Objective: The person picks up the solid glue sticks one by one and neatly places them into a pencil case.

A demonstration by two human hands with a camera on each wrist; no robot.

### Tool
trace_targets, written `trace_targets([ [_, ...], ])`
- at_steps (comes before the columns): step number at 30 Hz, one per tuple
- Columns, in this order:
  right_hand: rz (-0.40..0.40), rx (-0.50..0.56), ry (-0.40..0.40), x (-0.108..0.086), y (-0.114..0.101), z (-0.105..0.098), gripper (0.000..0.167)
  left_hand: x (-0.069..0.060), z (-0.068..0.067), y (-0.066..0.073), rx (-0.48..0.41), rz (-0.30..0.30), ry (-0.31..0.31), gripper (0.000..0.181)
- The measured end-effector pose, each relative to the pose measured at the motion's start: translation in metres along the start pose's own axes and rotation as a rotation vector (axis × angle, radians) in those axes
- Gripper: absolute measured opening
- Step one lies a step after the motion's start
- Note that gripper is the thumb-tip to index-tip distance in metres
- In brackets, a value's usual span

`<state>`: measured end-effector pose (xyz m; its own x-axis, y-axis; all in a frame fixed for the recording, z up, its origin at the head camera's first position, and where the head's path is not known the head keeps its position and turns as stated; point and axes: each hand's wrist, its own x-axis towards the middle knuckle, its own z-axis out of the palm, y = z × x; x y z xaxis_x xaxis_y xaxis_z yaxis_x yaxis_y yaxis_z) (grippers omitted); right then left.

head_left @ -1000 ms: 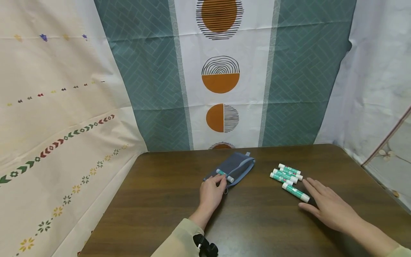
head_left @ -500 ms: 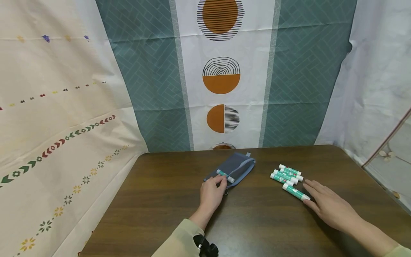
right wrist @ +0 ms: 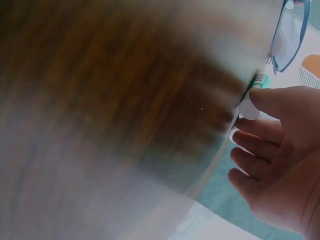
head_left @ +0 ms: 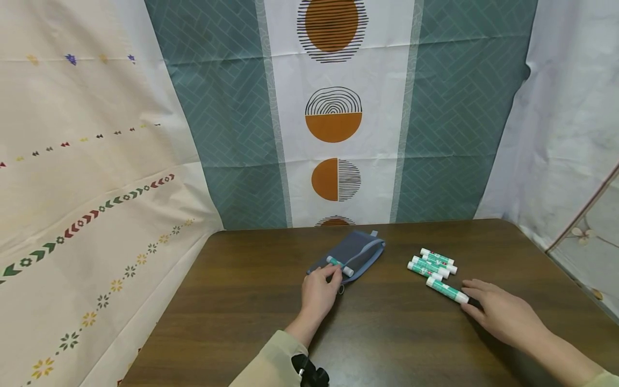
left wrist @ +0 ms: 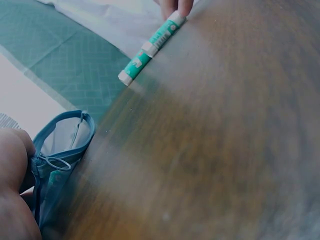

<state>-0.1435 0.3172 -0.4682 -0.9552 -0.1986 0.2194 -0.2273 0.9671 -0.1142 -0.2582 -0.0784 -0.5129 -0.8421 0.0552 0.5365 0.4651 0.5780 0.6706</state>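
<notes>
My left hand pinches the near edge of a blue zip pouch. A green-and-white glue stick shows at the pouch, apparently inside it; the left wrist view shows green through its side. The pouch opening gapes, with a zipper ring beside my fingers. On the right, my right hand has thumb and forefinger at the white near end of another glue stick, which lies on the table. In the right wrist view, the thumb touches its white cap and the other fingers are loosely bent.
Several more glue sticks lie bunched just beyond the one at my right hand. The brown wooden table reaches back to hanging patterned cloth. Pale cloths hang at left and right.
My right hand has drawn its thumb and fingers in around the near end of the closest glue stick. The left hand and the pouch have stayed in place.
</notes>
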Motion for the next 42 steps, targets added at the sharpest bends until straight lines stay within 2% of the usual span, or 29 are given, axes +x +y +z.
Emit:
trace_targets([
  [2, 0.011, 0.003, -0.003, 0.000, 0.000, -0.001, 0.042, -0.001, -0.008, 0.011, -0.027, -0.027, -0.024, 0.021],
  [5, 0.019, 0.008, -0.010, 0.001, -0.001, -0.002, 0.040, -0.001, -0.004, 0.005, -0.004, -0.007, -0.008, 0.022],
  [9, 0.023, 0.013, -0.012, 0.001, -0.001, -0.003, 0.040, 0.000, 0.009, -0.012, 0.027, 0.004, 0.028, 0.021],
  [11, 0.026, 0.014, -0.011, 0.001, -0.001, -0.004, 0.040, 0.000, 0.008, -0.010, 0.026, -0.006, 0.027, 0.020],
  [17, 0.035, 0.019, -0.009, 0.001, -0.001, -0.005, 0.038, 0.002, -0.009, 0.016, -0.012, -0.067, -0.047, 0.020],
  [18, 0.038, 0.021, -0.008, 0.001, -0.001, -0.005, 0.038, 0.001, -0.009, 0.016, -0.014, -0.066, -0.043, 0.020],
  [24, 0.040, 0.030, 0.016, 0.000, -0.004, -0.009, 0.038, 0.001, 0.010, -0.015, 0.033, 0.041, 0.033, 0.022],
  [30, 0.032, 0.039, 0.032, -0.001, -0.006, -0.010, 0.039, 0.001, 0.011, -0.020, 0.021, 0.025, 0.023, 0.023],
  [33, 0.022, 0.042, 0.048, -0.001, -0.007, -0.009, 0.039, 0.000, 0.005, -0.009, 0.024, 0.021, 0.024, 0.023],
  [37, 0.007, 0.048, 0.077, 0.000, -0.012, -0.008, 0.038, 0.000, -0.007, 0.011, -0.007, -0.026, -0.013, 0.021],
  [40, -0.002, 0.055, 0.093, 0.002, -0.016, -0.009, 0.036, 0.001, -0.010, 0.016, -0.015, -0.071, -0.040, 0.020],
  [42, -0.006, 0.057, 0.097, 0.004, -0.020, -0.009, 0.036, 0.000, -0.010, 0.016, -0.006, -0.062, -0.034, 0.020],
])
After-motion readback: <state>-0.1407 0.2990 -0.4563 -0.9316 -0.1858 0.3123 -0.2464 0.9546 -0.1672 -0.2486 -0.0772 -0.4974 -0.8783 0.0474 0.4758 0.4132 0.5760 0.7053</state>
